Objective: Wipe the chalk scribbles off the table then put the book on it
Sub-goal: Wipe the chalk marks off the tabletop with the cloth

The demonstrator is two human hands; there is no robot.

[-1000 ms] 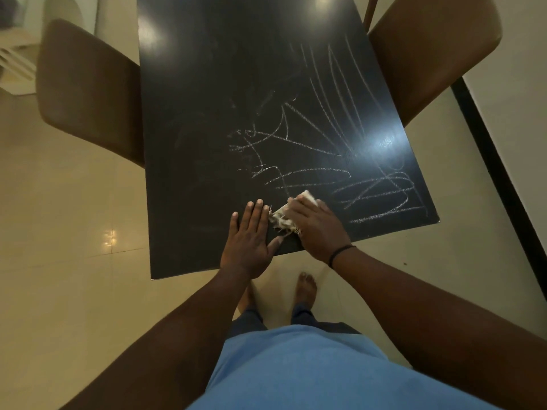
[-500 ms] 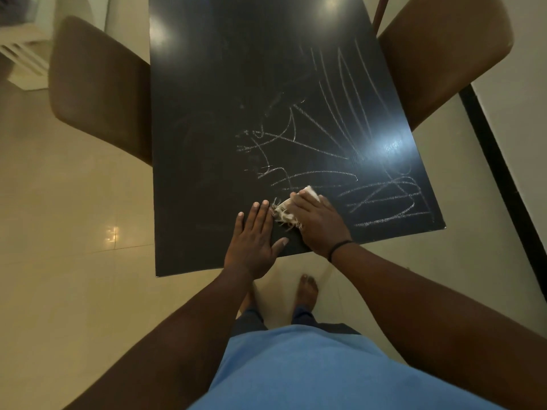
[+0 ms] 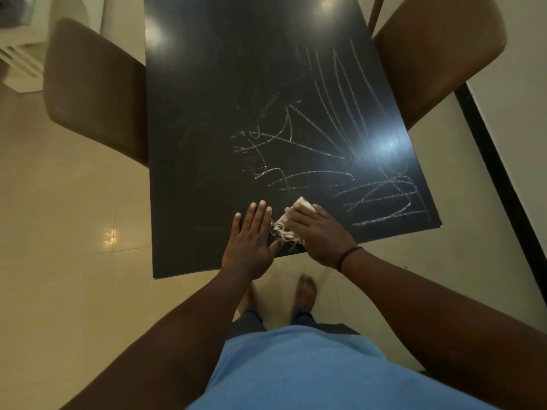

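Note:
White chalk scribbles (image 3: 325, 152) cover the right and middle of the black table (image 3: 207, 113); the left part shows only faint smears. My right hand (image 3: 321, 236) lies flat on a pale frayed cloth (image 3: 284, 232) near the table's front edge, pressing it down. The cloth's far corner pokes out past the fingertips. My left hand (image 3: 251, 241) rests flat on the table just left of the cloth, fingers straight, thumb touching the frayed threads. No book is in view.
A brown chair (image 3: 94, 90) stands against the table's left side and another brown chair (image 3: 438, 54) at its right. A wall with a dark skirting strip (image 3: 497, 161) runs close on the right. My bare feet (image 3: 306, 291) stand on the tiled floor below the front edge.
My right hand and the cloth have slid slightly forward and to the right on the table. My left hand has stayed flat in about the same place.

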